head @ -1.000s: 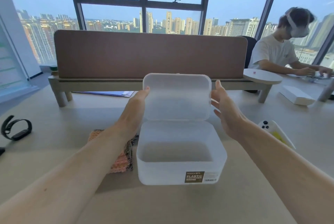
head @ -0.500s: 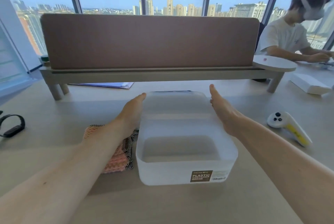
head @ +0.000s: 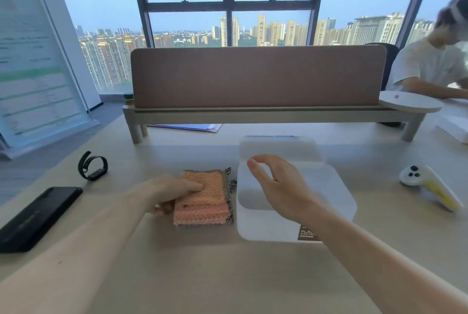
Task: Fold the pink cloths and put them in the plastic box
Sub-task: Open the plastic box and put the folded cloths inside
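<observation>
A stack of folded pink cloths (head: 205,199) with dark checked edges lies on the desk just left of the translucent plastic box (head: 339,202). The box stands open, and its lid (head: 278,147) lies flat behind it. My left hand (head: 172,192) grips the left edge of the stack, thumb on top and fingers curled at its side. Above the box hovers my right hand (head: 281,187), fingers loosely spread and holding nothing. The inside of the box looks empty where my hand does not cover it.
A black phone (head: 38,217) and a black wristband (head: 92,165) lie at the left. A white controller (head: 430,187) lies at the right. A brown desk divider (head: 258,78) on a shelf spans the back, with papers (head: 187,127) under it. Another person (head: 430,68) sits far right.
The lid went from upright to flat behind the box. My left hand left the lid and took hold of the cloth stack. My right hand moved over the box.
</observation>
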Demonstrator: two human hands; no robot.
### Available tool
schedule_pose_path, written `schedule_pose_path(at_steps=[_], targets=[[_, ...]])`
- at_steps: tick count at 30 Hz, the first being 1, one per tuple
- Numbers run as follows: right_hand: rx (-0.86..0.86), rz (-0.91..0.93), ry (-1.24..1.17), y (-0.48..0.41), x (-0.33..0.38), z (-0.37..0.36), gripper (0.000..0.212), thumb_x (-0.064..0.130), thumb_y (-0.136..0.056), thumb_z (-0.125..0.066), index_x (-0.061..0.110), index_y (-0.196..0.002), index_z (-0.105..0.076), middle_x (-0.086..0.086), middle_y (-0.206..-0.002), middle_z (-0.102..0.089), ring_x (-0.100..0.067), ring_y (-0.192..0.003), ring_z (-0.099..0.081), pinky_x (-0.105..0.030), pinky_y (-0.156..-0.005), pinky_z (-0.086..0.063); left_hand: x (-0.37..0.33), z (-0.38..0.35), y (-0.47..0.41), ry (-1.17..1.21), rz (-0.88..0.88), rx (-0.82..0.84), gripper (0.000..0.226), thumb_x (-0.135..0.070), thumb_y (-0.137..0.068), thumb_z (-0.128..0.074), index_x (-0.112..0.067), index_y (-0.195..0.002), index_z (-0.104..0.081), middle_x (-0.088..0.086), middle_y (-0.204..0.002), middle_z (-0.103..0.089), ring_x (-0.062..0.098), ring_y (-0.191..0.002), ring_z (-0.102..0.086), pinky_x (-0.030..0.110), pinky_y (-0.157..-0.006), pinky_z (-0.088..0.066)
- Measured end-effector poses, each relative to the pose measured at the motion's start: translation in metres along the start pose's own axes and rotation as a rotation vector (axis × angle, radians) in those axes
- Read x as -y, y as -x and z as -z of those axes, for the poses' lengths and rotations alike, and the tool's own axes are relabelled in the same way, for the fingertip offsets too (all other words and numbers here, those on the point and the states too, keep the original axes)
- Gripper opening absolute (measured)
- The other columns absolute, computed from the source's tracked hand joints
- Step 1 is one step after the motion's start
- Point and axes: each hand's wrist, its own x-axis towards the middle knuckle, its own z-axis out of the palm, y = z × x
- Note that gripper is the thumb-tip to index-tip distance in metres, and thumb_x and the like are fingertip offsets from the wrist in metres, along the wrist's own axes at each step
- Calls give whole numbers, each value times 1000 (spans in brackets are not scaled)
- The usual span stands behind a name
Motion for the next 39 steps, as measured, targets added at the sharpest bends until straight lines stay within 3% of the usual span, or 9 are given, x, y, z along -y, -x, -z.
schedule_pose_path(at_steps=[3,6,11,14,19,22,27,33,39], targets=[[37,-45,12,2,5,-8,44,50,-104,-41,24,-134,-59,6,-143,-56,-11,-128,-49,-24,-102,-35,-4,-8,1,176,-40,12,37,-42,-77,-85,-12,-93,-69,2,-80,-70,17,-68,-62,23,-56,-44],[34,-80,-23,-4,8,-9,47,51,-102,-47,23,-138,-57,7,-143,-55,-9,-121,-51,-24,-99,-35,-10,-7,5,343,-119,51,54,-30,-71,-91,-4,-112,-66,15,-96,-76,28,-79,-71,44,-76,-59],[30,-393,-726,-27,18,-4,91,72,-61,-75,21,-134,-57,-1,-129,-59,-20,-116,-58,-36,-107,-45,-53,21,43,376,-418,-159,42,-31,-73,-90,-15,-98,-60,11,-97,-71,27,-84,-71,38,-68,-60],[183,-381,-1040,-32,21,14,75,66,-66,-80,16,-121,-67,-8,-117,-66,-25,-105,-63,-37,-104,-47,-90,33,67,556,-595,7,40,-26,-77,-87,-4,-106,-71,15,-101,-79,35,-94,-76,43,-83,-62],[300,-324,-1293,-21,1,56,77,53,-87,-65,-1,-141,-55,-22,-137,-59,-38,-125,-57,-51,-107,-47,-115,1,65,760,-608,277,63,-23,-81,-84,-3,-134,-58,17,-116,-73,23,-83,-72,31,-60,-57],[240,-364,-1153,-12,-13,76,72,44,-92,-64,0,-146,-47,-20,-122,-57,-32,-96,-64,-38,-73,-60,-112,-32,54,846,-542,388,55,-16,-89,-77,-22,-138,-52,15,-119,-71,22,-79,-73,32,-60,-58],[118,-476,-802,-4,-34,91,40,24,-93,-71,13,-126,-53,-6,-95,-67,-21,-80,-67,-36,-68,-60,-111,-66,49,750,-458,437,48,-18,-91,-74,-31,-133,-54,10,-115,-72,24,-84,-70,36,-69,-60],[94,-513,-541,-9,-36,95,76,12,-95,-67,26,-156,-23,-9,-111,-67,-21,-86,-69,-39,-68,-60,-120,-72,57,498,-408,245,31,-36,-101,-59,-21,-126,-49,7,-101,-69,23,-79,-67,40,-72,-62],[80,-483,-262,-7,-47,76,74,10,-89,-68,19,-148,-24,-12,-106,-66,-23,-81,-72,-40,-63,-64,-117,-97,58,89,-467,-32,48,-30,-97,-57,-9,-132,-30,14,-114,-63,29,-92,-68,41,-69,-62]])
